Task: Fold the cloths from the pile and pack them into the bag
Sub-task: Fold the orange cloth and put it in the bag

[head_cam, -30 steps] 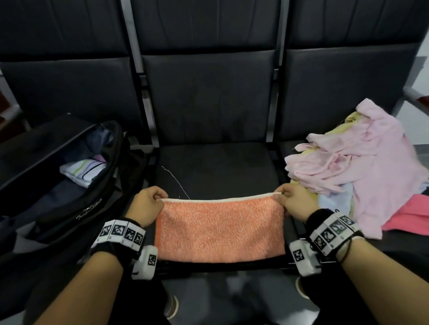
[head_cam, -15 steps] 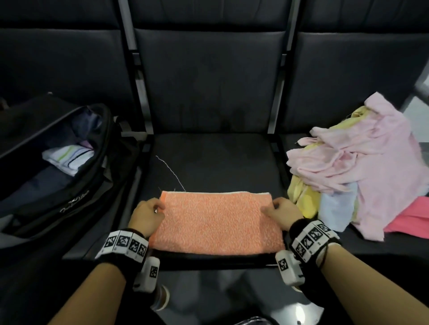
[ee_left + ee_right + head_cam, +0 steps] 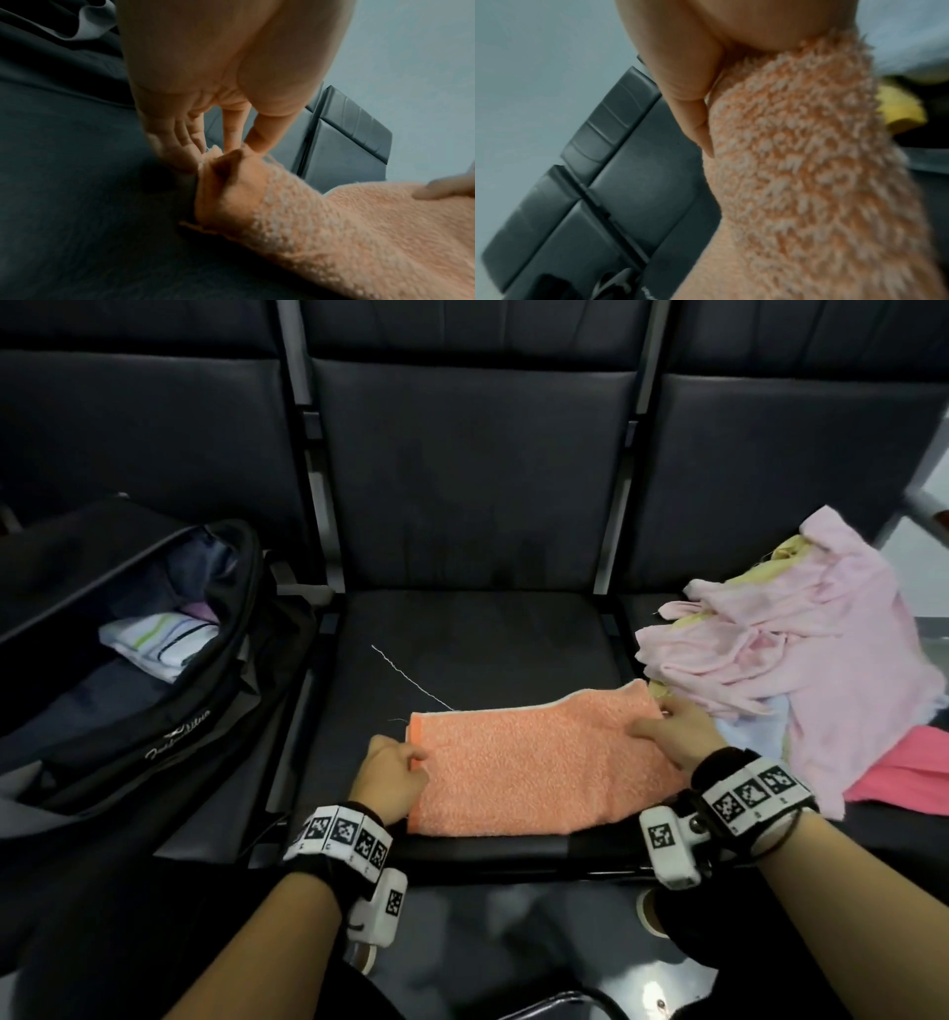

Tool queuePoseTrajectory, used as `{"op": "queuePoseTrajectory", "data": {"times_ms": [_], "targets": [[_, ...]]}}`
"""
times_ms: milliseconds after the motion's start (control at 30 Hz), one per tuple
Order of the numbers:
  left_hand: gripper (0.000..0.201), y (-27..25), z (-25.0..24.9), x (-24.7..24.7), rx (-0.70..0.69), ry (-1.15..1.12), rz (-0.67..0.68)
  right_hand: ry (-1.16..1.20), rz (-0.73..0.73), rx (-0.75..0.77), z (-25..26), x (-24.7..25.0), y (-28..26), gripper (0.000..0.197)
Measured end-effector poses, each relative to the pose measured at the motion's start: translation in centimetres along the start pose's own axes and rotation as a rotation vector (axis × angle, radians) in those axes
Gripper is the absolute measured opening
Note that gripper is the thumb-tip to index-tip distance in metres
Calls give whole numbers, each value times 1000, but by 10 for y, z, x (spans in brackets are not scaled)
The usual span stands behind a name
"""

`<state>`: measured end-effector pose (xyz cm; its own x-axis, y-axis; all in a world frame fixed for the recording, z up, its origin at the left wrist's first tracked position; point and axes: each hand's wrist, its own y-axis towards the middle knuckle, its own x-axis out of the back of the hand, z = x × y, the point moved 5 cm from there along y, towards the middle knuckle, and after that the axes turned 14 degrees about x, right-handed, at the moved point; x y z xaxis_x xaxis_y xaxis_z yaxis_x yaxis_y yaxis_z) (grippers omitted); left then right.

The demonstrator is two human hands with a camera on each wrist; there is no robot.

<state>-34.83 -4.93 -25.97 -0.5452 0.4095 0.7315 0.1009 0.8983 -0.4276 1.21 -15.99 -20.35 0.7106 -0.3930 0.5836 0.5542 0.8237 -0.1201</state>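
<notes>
My left hand (image 3: 393, 775) pins the orange cloth (image 3: 534, 773) by its corner while my right hand (image 3: 672, 737) lifts the opposite end to fold it

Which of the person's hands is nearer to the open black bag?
Left. The left hand pinches the orange cloth at its end facing the black bag; the right hand holds the cloth's far end, beside the pile.

a waiting area: a row of linked dark padded seats (image 3: 472, 629).
</notes>
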Motion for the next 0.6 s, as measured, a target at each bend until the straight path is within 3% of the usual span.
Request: {"op": "queuePoseTrajectory", "data": {"times_ms": [200,300,400,500,600], "targets": [[22,-7,-17,19,-49,-169,-105,164,165,96,69,-29,-18,23],[13,-12,-23,12,14,-443,50,286,245,132,106,-72,-33,23],[19,-19,-23,5,176,-762,241,459,462,82,129,-122,-60,33],[24,-20,-13,0,286,-767,348,398,561,105,122,-142,-73,49],[18,-19,-11,-1,205,-709,323,322,546,129,102,-138,-73,46]]}}
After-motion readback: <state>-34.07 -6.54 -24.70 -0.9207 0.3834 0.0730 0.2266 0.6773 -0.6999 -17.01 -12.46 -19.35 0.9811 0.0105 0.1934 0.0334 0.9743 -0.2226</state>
